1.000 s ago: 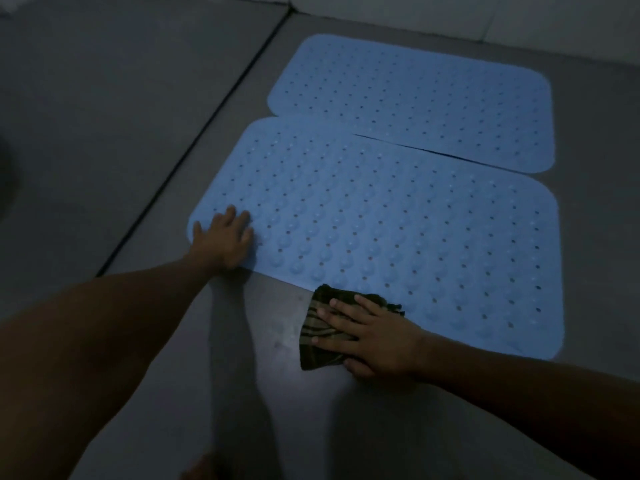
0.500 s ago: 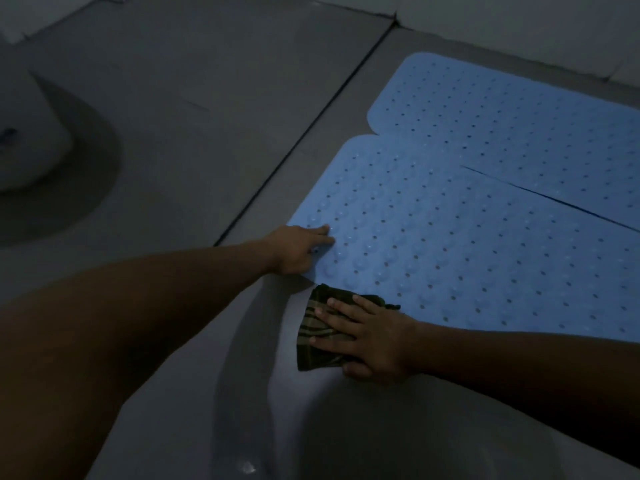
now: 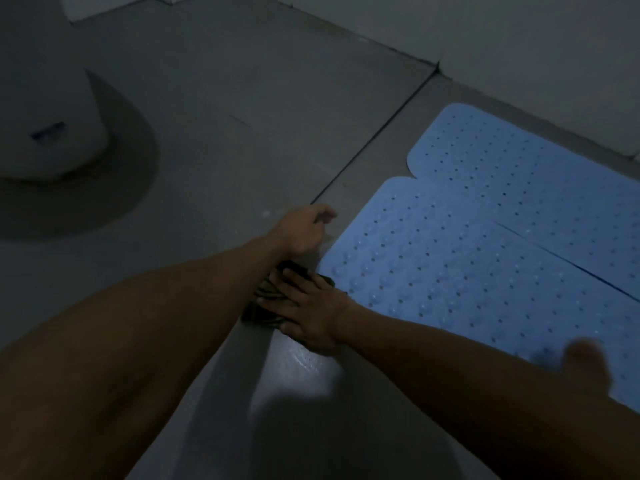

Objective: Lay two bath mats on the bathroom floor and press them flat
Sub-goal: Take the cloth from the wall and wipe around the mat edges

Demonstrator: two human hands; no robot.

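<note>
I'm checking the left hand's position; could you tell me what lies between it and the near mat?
In the head view, only a narrow strip of bare grey floor separates the left hand from the near mat.

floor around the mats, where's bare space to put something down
Bare grey floor lies between the white fixture base and the tile seam, left of the near mat. A wet-looking patch is free below the right hand. It is crowded at the near mat's corner: the left hand, the right hand and the striped cloth. The far mat fills the wall side.

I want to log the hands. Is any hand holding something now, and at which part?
Nothing is gripped. The right hand lies flat on top of the striped cloth, fingers straight. The left hand is off the near mat, holding nothing.
</note>
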